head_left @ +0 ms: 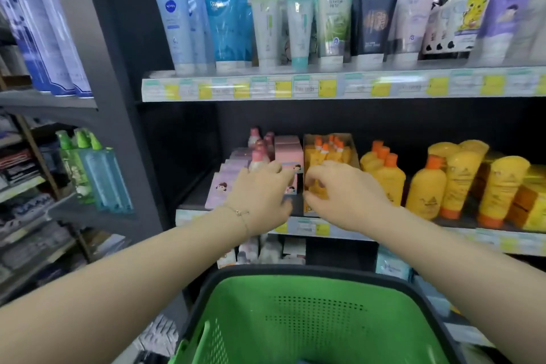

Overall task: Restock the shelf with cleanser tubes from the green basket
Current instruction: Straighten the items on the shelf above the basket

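Observation:
The green basket [310,319] sits low in the middle, its perforated floor showing almost nothing inside. Cleanser tubes [298,29] stand upright in a row on the upper shelf [325,87]. Both hands reach to the middle shelf [307,227]. My left hand [263,195], with a thin bracelet at the wrist, has thumb and fingers closed around a pink box [291,156]. Beside it, my right hand [342,198] pinches the front of a brown carton of small yellow tubes [328,151]. No cleanser tube is in either hand.
Yellow bottles with orange caps [425,186] fill the middle shelf to the right. Pink bottles and lilac boxes [233,168] stand left of my hands. A side rack on the left holds blue cans [44,38] and green spray bottles [88,171]. More boxes sit on the shelf below.

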`<move>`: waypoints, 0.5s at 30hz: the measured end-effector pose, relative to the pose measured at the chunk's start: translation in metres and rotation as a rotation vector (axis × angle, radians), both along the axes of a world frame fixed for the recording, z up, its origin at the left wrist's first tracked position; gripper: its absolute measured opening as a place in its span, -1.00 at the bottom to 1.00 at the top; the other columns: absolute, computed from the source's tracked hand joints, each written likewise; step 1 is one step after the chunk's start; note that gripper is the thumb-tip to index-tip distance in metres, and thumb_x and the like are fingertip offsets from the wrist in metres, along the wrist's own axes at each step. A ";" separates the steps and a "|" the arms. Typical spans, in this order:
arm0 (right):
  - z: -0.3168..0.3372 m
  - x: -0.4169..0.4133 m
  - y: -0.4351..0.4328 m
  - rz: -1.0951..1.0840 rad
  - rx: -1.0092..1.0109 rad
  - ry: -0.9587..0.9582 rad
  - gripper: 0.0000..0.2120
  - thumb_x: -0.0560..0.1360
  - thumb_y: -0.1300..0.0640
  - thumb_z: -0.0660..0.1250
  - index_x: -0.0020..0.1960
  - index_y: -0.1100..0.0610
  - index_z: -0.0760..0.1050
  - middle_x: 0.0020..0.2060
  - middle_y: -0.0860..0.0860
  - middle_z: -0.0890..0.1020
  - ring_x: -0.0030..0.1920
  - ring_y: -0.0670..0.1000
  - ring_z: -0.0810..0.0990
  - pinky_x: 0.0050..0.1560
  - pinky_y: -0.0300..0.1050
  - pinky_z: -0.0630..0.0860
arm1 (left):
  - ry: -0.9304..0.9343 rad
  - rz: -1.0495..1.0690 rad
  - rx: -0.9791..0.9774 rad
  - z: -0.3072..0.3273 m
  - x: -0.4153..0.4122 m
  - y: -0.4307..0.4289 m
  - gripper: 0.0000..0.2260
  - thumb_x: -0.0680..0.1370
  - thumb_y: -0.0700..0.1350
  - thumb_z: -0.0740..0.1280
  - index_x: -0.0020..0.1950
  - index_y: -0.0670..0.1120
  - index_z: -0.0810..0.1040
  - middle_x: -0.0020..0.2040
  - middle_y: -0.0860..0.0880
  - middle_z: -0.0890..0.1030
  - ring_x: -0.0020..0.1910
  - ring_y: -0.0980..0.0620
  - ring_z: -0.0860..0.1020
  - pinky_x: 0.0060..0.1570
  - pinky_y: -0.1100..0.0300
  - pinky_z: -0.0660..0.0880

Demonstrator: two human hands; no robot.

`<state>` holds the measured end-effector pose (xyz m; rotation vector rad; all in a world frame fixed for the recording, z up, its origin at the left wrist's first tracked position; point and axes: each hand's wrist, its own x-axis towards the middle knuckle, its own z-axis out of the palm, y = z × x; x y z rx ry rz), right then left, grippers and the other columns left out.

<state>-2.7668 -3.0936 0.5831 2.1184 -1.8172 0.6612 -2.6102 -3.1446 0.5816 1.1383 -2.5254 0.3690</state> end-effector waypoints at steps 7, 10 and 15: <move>-0.072 0.005 0.014 0.030 0.221 -0.094 -0.84 0.48 -0.06 0.23 -0.03 -0.02 0.49 -0.05 -0.04 0.53 0.04 0.08 0.54 -0.21 -0.10 0.35 | -0.014 -0.022 0.252 -0.083 -0.007 0.022 -0.68 0.50 0.03 0.25 0.23 0.01 0.39 0.12 0.01 0.46 0.16 -0.06 0.44 0.04 0.05 0.38; -0.106 0.006 0.017 0.015 0.317 -0.124 -0.88 0.48 -0.06 0.23 -0.07 -0.04 0.45 -0.10 -0.06 0.48 0.03 0.06 0.54 -0.18 -0.11 0.38 | -0.051 -0.005 0.348 -0.120 -0.002 0.027 -0.66 0.49 0.04 0.26 0.23 -0.01 0.37 0.15 0.00 0.47 0.18 -0.07 0.45 0.06 0.05 0.41; -0.150 0.004 0.025 -0.013 0.465 -0.111 -0.75 0.51 -0.05 0.23 0.13 0.01 0.49 0.03 -0.05 0.52 0.10 0.04 0.51 -0.03 -0.06 0.48 | -0.114 -0.004 0.479 -0.168 -0.004 0.033 -0.68 0.52 0.00 0.26 0.24 -0.04 0.36 0.16 -0.02 0.46 0.18 -0.06 0.45 0.09 0.04 0.43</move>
